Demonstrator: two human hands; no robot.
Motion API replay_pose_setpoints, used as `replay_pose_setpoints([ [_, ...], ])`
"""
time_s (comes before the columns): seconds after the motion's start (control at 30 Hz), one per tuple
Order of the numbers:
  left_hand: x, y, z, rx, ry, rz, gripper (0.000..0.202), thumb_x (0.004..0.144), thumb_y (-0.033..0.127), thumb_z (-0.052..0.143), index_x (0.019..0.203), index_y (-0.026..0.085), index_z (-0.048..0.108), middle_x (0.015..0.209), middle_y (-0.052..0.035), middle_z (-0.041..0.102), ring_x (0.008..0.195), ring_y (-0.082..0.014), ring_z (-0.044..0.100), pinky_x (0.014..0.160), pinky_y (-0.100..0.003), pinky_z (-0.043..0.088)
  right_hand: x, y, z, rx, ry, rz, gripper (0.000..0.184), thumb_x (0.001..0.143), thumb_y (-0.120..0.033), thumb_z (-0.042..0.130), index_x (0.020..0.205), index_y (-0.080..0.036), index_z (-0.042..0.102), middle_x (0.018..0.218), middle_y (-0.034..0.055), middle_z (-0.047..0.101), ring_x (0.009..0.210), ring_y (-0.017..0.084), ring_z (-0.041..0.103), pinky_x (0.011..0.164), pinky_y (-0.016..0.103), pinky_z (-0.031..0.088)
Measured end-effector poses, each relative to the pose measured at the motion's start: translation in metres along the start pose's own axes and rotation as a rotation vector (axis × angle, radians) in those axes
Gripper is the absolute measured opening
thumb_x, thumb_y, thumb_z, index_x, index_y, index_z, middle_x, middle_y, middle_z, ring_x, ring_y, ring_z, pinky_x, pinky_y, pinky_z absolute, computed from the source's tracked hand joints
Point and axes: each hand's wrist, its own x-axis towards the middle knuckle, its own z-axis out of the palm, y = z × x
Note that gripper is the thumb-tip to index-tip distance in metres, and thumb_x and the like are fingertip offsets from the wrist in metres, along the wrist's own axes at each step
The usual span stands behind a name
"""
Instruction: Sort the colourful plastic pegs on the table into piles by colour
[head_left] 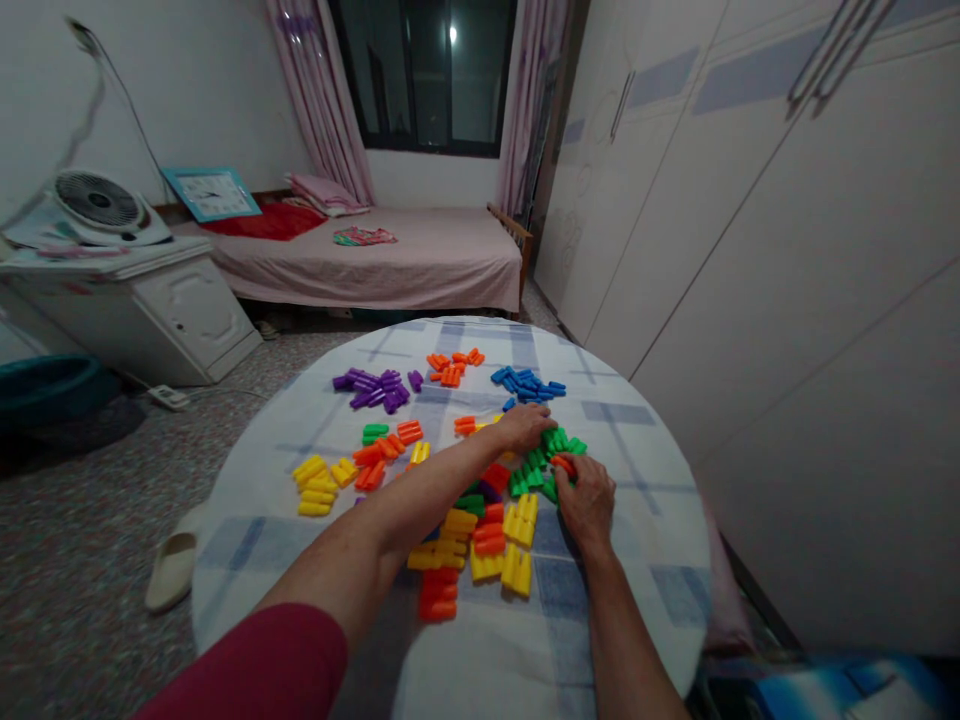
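My left hand (527, 428) reaches across the table to the far edge of a pile of green toy building blocks (531, 472). Its fingers are bent together, and what they hold, if anything, is hidden. On the near right side of that pile, my right hand (590, 502) has its thumb and fingers closed around an orange block (562, 464). Just beyond my left hand lie blue blocks (526, 384). Below my left forearm is a mixed group of yellow blocks (517, 570), orange blocks (438, 594) and others, partly covered by the arm.
The round table (637, 600) has a checked cloth. Purple blocks (379, 388) and more orange blocks (450, 370) lie at the far side, yellow blocks (315, 487) at the left. A bed (435, 255) stands beyond, a wardrobe (787, 300) at right, a slipper (172, 570) on the floor.
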Motion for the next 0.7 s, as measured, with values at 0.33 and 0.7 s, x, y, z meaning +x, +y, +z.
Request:
replay_pose_setpoints([
  [0.33,0.011,-0.014,0.002,-0.038,-0.041,-0.05,0.033,0.079,0.01,0.046,0.104,0.019,0.066,0.109,-0.0096,0.059,0.101,-0.0209,0.056,0.087,-0.03,0.044,0.001,-0.005,-0.004,-0.007,-0.005,0.016,0.021,0.085,-0.029,0.046,0.093,-0.023,0.065,0.092,0.0033,0.064,0.093,0.02,0.052,0.083,0.032,0.031],
  [0.7,0.005,-0.006,-0.006,-0.073,-0.088,-0.189,0.041,0.081,0.025,0.052,0.122,0.022,0.056,0.112,-0.0105,0.057,0.1,-0.0231,0.058,0.083,-0.032,0.047,0.0,-0.005,-0.004,-0.005,-0.001,0.007,0.022,0.085,-0.029,0.046,0.094,-0.022,0.065,0.093,0.0041,0.064,0.094,0.021,0.052,0.084,0.032,0.031],
])
